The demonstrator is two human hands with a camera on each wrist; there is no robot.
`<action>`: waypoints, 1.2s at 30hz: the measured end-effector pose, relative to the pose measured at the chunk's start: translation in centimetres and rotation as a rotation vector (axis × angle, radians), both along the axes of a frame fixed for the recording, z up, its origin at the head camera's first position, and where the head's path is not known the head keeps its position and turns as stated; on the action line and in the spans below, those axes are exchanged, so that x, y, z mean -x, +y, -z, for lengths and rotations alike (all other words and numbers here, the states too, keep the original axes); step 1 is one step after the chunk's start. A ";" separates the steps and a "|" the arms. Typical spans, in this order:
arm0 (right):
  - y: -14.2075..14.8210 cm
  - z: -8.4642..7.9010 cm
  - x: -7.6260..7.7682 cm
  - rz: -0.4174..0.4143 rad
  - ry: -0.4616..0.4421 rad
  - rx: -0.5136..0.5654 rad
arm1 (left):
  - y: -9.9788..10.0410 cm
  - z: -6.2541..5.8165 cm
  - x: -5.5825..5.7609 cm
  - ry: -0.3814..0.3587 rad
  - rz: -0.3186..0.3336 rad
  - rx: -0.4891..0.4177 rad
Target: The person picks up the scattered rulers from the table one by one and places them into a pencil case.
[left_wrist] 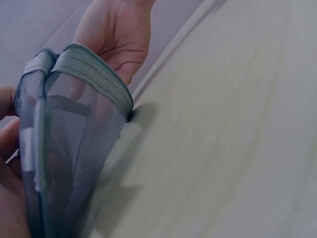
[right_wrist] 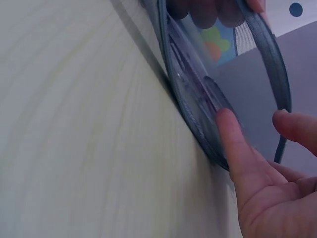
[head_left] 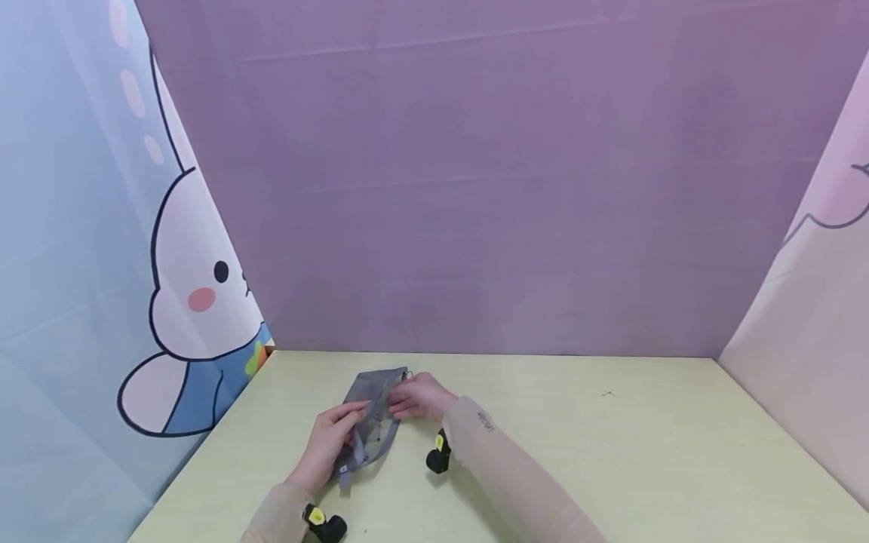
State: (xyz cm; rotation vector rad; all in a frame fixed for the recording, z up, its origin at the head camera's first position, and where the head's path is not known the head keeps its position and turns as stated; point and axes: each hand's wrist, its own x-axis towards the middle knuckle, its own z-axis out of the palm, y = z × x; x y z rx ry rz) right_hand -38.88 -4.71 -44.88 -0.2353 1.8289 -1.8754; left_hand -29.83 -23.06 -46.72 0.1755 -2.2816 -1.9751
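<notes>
A grey mesh zip pouch [head_left: 366,386] stands tilted over the table's left half, its zipped mouth spread apart. My left hand [head_left: 326,441] grips its left side, with the thumb by the rim and the fingers behind the mesh. At the mouth is my right hand [head_left: 421,396]. In the right wrist view its index finger [right_wrist: 233,134] reaches straight inside along the lower wall, while the thumb [right_wrist: 292,124] touches the opposite rim. Clear, glossy plastic [right_wrist: 193,74] with thin dark streaks shows inside the pouch; its kind cannot be told.
The pale wood-grain table [head_left: 577,452] ends at a purple cloth backdrop [head_left: 509,188]. A blue curtain with a cartoon figure [head_left: 197,264] hangs at left, a pink one [head_left: 815,317] at right. Small dark marks [head_left: 607,393] lie at the back right of the tabletop.
</notes>
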 end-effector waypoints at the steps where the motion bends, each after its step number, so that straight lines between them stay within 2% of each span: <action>1: 0.1 -0.1 0.0 -0.002 0.000 0.001 | 0.1 0.0 0.0 0.003 -0.001 0.005; 13: 2.1 -1.0 -0.7 -0.027 0.013 -0.008 | 0.7 -0.4 0.1 -0.010 -0.005 -0.010; 21: 6.2 -1.6 -0.8 -0.094 0.092 -0.063 | 0.8 -0.4 0.2 -0.013 0.002 0.037; 27: 10.7 -2.6 -1.3 -0.083 0.208 -0.230 | 1.1 -0.2 0.3 -0.010 0.021 0.078; 30: 12.8 -3.2 -1.7 -0.078 0.286 -0.331 | 1.2 -0.2 0.4 -0.019 0.039 0.127; 36: 16.6 -3.6 -2.8 -0.009 0.460 -0.563 | 1.5 -0.4 0.7 -0.035 0.097 0.243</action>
